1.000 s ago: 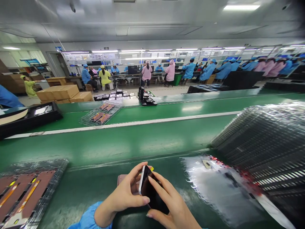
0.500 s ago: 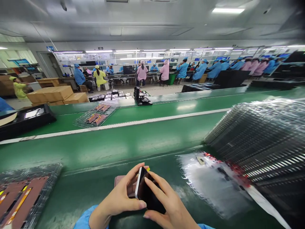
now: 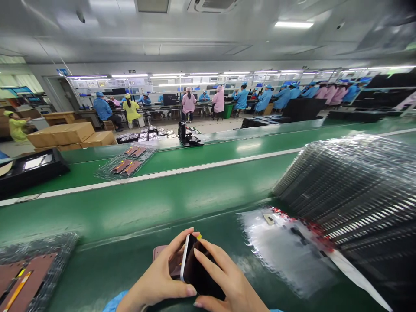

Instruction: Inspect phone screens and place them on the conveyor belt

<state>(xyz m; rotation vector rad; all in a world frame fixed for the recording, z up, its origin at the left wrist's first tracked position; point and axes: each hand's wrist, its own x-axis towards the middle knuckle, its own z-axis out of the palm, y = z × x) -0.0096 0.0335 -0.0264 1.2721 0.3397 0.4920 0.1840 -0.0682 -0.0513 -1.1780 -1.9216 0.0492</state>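
A phone-like device with a black glass face and a silver edge, which I call a phone [image 3: 203, 277], is held tilted above the green bench. My left hand [image 3: 162, 277] grips its silver edge, thumb low and fingers behind. My right hand [image 3: 224, 277] closes on the other side, with fingers lying over the dark face. A bit of yellow tape [image 3: 199, 237] pokes out at the top corner. Partly behind my left hand lies a flat pinkish-brown piece [image 3: 158, 251]; most of it is hidden.
To the right rise stacked clear plastic trays [image 3: 344, 190], with a fanned pile of clear film [image 3: 279, 247] before them. A tray of brown parts [image 3: 29, 268] lies at left. Across the green conveyor belt [image 3: 182, 190] sit another parts tray [image 3: 126, 161] and a black stand [image 3: 188, 135]. Co-workers sit beyond.
The view has shifted slightly, so the surroundings sit a little lower and further left. Both hands keep hold of the phone in nearly the same pose.
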